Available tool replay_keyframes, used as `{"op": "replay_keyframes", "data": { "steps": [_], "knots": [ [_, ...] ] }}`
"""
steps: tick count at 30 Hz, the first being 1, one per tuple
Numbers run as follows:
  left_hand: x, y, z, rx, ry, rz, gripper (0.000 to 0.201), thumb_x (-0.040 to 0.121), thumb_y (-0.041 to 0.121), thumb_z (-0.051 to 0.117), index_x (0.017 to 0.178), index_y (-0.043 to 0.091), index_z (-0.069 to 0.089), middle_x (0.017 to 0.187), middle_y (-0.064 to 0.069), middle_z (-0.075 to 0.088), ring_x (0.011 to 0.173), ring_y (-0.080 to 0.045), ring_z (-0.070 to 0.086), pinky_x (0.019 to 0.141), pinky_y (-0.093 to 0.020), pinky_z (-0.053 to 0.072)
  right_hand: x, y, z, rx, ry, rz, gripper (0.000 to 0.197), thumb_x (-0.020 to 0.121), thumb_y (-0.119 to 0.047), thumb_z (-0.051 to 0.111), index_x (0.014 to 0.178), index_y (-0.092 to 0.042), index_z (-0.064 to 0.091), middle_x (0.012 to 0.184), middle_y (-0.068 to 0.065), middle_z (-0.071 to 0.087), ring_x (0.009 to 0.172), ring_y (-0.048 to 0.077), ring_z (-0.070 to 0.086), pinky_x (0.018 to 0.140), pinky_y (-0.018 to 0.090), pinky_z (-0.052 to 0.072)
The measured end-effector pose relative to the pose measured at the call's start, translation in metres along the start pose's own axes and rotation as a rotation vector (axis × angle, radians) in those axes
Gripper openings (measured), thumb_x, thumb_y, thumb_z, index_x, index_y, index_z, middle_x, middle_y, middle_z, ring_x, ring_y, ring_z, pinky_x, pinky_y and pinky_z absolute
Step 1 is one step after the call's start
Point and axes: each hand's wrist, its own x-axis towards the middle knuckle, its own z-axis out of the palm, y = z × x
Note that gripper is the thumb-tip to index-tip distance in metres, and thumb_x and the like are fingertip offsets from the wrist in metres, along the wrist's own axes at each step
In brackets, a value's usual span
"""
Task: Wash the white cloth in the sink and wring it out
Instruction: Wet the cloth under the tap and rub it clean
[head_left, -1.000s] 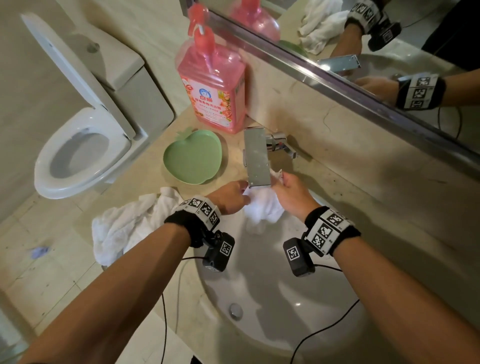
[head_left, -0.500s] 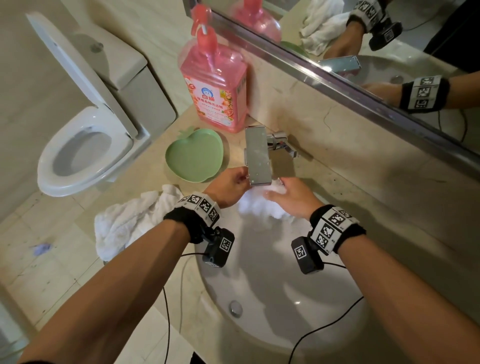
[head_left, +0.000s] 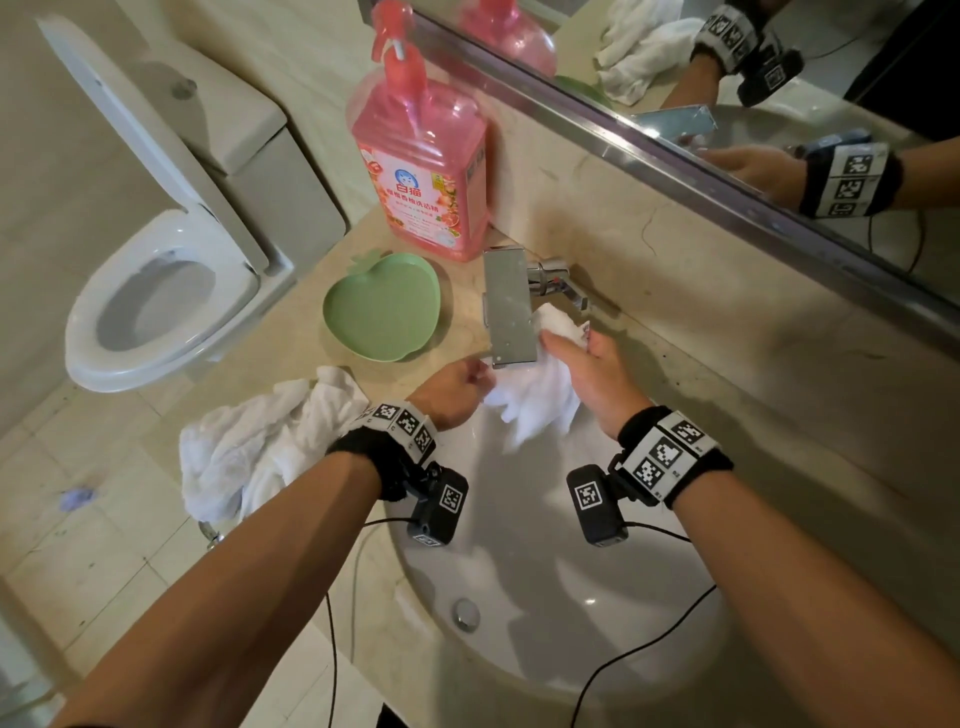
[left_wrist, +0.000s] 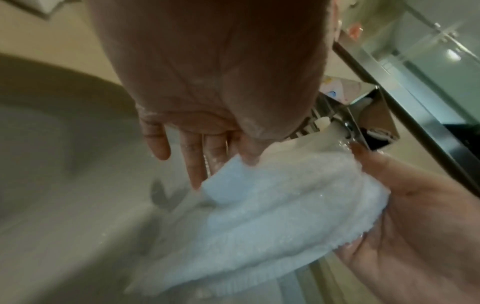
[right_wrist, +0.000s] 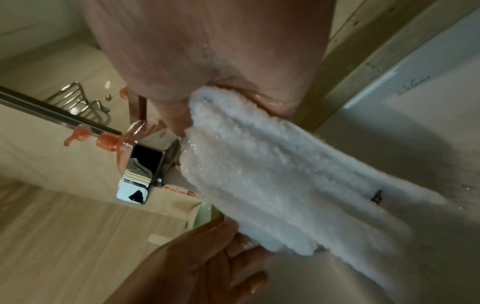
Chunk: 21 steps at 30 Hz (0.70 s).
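Note:
Both hands hold the wet white cloth (head_left: 535, 405) just under the chrome tap (head_left: 509, 306), above the white sink (head_left: 519, 649). My left hand (head_left: 475, 379) pinches the cloth's left corner (left_wrist: 228, 185) between thumb and fingers. My right hand (head_left: 566, 345) grips the other end beside the tap, with the thumb over the cloth (right_wrist: 285, 185) and the palm (left_wrist: 415, 226) under it. The cloth hangs in folds between the hands. Water (left_wrist: 340, 139) runs onto its upper edge. The left hand (right_wrist: 221, 267) shows low in the right wrist view, with the tap (right_wrist: 145, 174) behind.
A second white towel (head_left: 260, 441) lies bunched on the counter's left edge. A green apple-shaped dish (head_left: 384, 312) and a pink soap bottle (head_left: 421, 171) stand left of the tap. The mirror (head_left: 727, 135) runs along the back. An open toilet (head_left: 156, 301) is at far left. The drain (head_left: 466, 613) sits in the basin.
The cloth was bunched under the tap; now it is spread and hangs lower between the hands. My right hand has moved up beside the tap, my left slightly down-left.

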Motion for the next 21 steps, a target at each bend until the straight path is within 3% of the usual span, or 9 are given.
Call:
{"op": "replay_keyframes", "data": {
  "steps": [2,4,6,8,11,13,15,17,21],
  "knots": [
    [0.002,0.002,0.000,-0.116,0.074,0.046,0.022,0.104,0.024,0.043,0.107,0.009,0.058,0.096,-0.007,0.063,0.087,-0.020,0.056,0.082,-0.036,0.047,0.000,-0.001,0.001,0.006,0.026,0.001,0.047,0.083,-0.044,0.068,0.107,-0.003,0.068,0.112,0.031,0.066,0.090,0.029,0.066,0.091,0.052,0.052],
    [0.002,0.003,-0.003,-0.186,0.179,0.132,0.020,0.103,0.024,0.042,0.095,0.017,0.058,0.083,0.002,0.060,0.074,-0.008,0.053,0.068,-0.027,0.046,-0.001,-0.001,0.003,-0.007,0.025,-0.001,0.045,0.087,-0.039,0.070,0.108,0.000,0.067,0.109,0.030,0.067,0.094,0.039,0.067,0.095,0.058,0.050],
    [0.000,0.007,-0.008,-0.263,0.248,0.178,0.022,0.102,0.024,0.044,0.083,0.026,0.055,0.072,0.010,0.056,0.062,0.001,0.050,0.061,-0.019,0.042,-0.001,0.001,0.004,-0.023,0.030,0.002,0.054,0.082,-0.044,0.071,0.108,0.003,0.065,0.101,0.027,0.070,0.090,0.043,0.067,0.086,0.054,0.053],
    [-0.003,0.009,-0.015,-0.328,0.276,0.177,0.023,0.102,0.026,0.047,0.081,0.027,0.056,0.069,0.011,0.057,0.061,-0.003,0.052,0.063,-0.023,0.044,-0.002,0.004,0.005,-0.051,0.039,0.013,0.053,0.080,-0.047,0.072,0.109,-0.003,0.067,0.096,0.015,0.072,0.086,0.032,0.068,0.084,0.046,0.053],
    [-0.009,0.010,-0.024,-0.312,0.273,0.167,0.021,0.101,0.031,0.050,0.081,0.027,0.058,0.073,0.008,0.059,0.067,-0.010,0.054,0.071,-0.035,0.048,-0.002,0.009,0.006,-0.100,0.066,-0.008,0.032,0.092,-0.026,0.069,0.122,-0.016,0.064,0.111,0.006,0.073,0.104,0.026,0.068,0.096,0.043,0.053],
    [-0.015,0.008,-0.030,-0.314,0.255,0.166,0.021,0.101,0.031,0.050,0.082,0.028,0.057,0.077,0.005,0.059,0.072,-0.014,0.055,0.074,-0.039,0.050,0.000,0.012,0.008,-0.141,0.051,-0.007,0.041,0.094,-0.017,0.067,0.133,-0.012,0.059,0.123,0.008,0.068,0.116,0.026,0.063,0.104,0.041,0.048],
    [-0.021,0.008,-0.037,-0.320,0.249,0.187,0.021,0.102,0.030,0.048,0.083,0.028,0.056,0.078,0.003,0.057,0.074,-0.016,0.053,0.071,-0.039,0.048,0.002,0.015,0.011,-0.190,0.012,-0.001,0.042,0.094,-0.014,0.065,0.135,-0.005,0.057,0.129,0.015,0.064,0.119,0.028,0.060,0.108,0.048,0.046],
    [-0.025,0.009,-0.043,-0.329,0.268,0.218,0.020,0.102,0.028,0.047,0.084,0.026,0.055,0.079,0.001,0.054,0.075,-0.016,0.050,0.070,-0.037,0.045,0.001,0.015,0.016,-0.232,-0.031,0.000,0.034,0.093,-0.015,0.066,0.126,-0.006,0.061,0.120,0.019,0.067,0.107,0.026,0.064,0.101,0.049,0.050],
    [-0.031,0.016,-0.055,-0.330,0.244,0.266,0.017,0.102,0.027,0.047,0.089,0.020,0.057,0.082,-0.003,0.054,0.079,-0.016,0.049,0.075,-0.036,0.044,-0.004,0.011,0.032,-0.227,-0.215,0.020,0.021,0.085,-0.020,0.080,0.102,-0.020,0.069,0.085,0.000,0.073,0.075,0.017,0.069,0.066,0.034,0.057]
  ]
}}
